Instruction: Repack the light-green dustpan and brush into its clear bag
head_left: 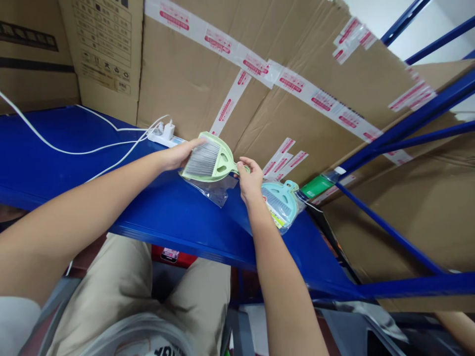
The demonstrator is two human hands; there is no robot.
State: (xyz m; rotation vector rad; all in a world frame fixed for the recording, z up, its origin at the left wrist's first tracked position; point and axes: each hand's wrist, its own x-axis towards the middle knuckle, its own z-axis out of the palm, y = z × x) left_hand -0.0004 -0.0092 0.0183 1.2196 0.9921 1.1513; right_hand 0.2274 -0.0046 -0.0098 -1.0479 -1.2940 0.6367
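A light green mini dustpan and brush set (211, 160) is held just above the blue shelf (166, 217). My left hand (181, 153) grips its wide end by the grey bristles. My right hand (250, 179) is closed on the handle end. A clear plastic bag (215, 190) lies on the shelf under the set. Just right of my right hand lies a light blue dustpan and brush set (284, 201) in its bag.
Large taped cardboard boxes (297, 99) stand behind the shelf. A white power strip (163, 136) with plugs and white cables (74, 148) lies at the back left. Blue rack beams (408, 123) cross on the right. A green packet (317, 185) sits by the boxes.
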